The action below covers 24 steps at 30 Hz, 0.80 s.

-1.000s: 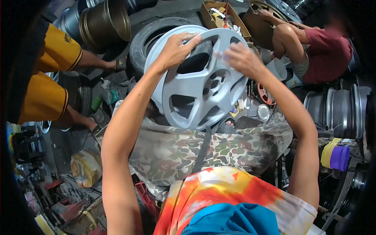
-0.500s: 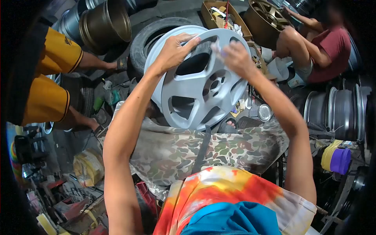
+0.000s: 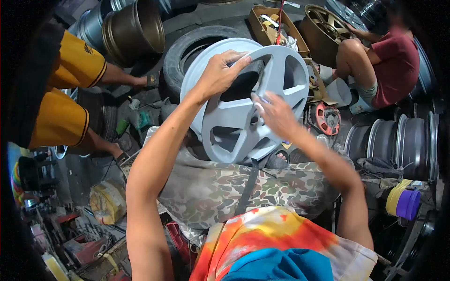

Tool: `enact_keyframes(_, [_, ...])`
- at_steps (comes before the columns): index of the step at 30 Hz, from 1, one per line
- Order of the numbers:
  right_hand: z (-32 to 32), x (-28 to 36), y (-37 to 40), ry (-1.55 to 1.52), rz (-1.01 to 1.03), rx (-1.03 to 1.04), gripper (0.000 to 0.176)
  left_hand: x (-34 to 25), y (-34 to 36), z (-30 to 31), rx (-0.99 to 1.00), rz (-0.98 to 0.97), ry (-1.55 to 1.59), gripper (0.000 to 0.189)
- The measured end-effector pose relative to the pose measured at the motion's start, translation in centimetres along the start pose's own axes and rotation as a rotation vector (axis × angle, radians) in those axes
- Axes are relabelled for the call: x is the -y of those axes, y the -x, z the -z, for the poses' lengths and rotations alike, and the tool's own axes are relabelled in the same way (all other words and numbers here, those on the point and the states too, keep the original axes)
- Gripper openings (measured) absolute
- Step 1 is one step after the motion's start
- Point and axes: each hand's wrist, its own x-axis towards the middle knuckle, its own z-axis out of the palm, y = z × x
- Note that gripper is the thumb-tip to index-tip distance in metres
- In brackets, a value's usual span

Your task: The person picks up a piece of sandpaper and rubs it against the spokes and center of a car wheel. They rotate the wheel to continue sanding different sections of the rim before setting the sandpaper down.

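A grey spoked wheel rim [image 3: 278,75] stands tilted in front of my knees, its face towards me. My left hand [image 3: 216,77] is closed round the upper left edge of the rim, thumb on the front lip. Over the middle of the rim, by the hub and the base of a spoke, is my right hand [image 3: 280,114]. Its fingers are bent and pressed together, slightly smeared by motion. Something small and pale shows at the fingertips, too blurred to name. Camouflage cloth [image 3: 206,187] covers my lap below the rim.
A tire [image 3: 174,61] lies behind the rim. Beyond it stands a cardboard box [image 3: 255,23] of odds and ends. A person [image 3: 396,65] sits at right with a bronze rim [image 3: 313,35]. Another person in yellow shorts [image 3: 61,122] is at left. Several rims [image 3: 379,140] stand at right.
My right hand has moved down and left from the rim's upper right part to near the hub. My left hand keeps its hold. The whole view has shifted slightly.
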Motion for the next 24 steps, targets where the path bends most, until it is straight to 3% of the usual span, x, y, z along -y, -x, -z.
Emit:
enact_keyframes(4, [3.5, 1.3, 3.4, -1.069, -0.83, 0.293, 0.038, -0.7, 0.6, 0.0, 0.047, 0.127, 0.046, 0.043])
enact_keyframes(6, [3.6, 1.3, 5.9, -0.983, -0.812, 0.236, 0.038, -0.7, 1.2, 0.0, 0.011, 0.086, 0.044, 0.042])
enact_keyframes(8, [2.4, -0.7, 10.1, -0.745, -0.92, 0.077, 0.038, 0.2, 1.4, 0.4, 0.012, 0.046, 0.032, 0.042])
enact_keyframes(14, [2.0, -2.5, 13.5, -0.461, -1.098, 0.014, 0.037, 0.4, -0.4, 0.1, -0.012, 0.102, 0.039, 0.043])
enact_keyframes(20, [-2.2, -7.2, 16.0, -0.112, -0.931, -0.083, 0.037, -1.0, -4.3, -2.3, 0.053, 0.062, -0.208, 0.04])
enact_keyframes(22, [-4.8, -10.0, 17.4, 0.18, -0.785, -0.034, 0.042, -0.7, -4.9, -3.1, -0.051, -0.204, -0.44, 0.036])
enact_keyframes(23, [-5.7, -10.1, 17.3, 0.179, -0.798, -0.064, 0.042, -2.2, -4.0, -2.5, 0.025, -0.163, -0.57, 0.035])
enact_keyframes(24, [-7.0, -9.8, 16.2, 0.031, -1.062, -0.092, 0.046, -0.8, -3.0, -2.0, 0.013, -0.252, -0.629, 0.038])
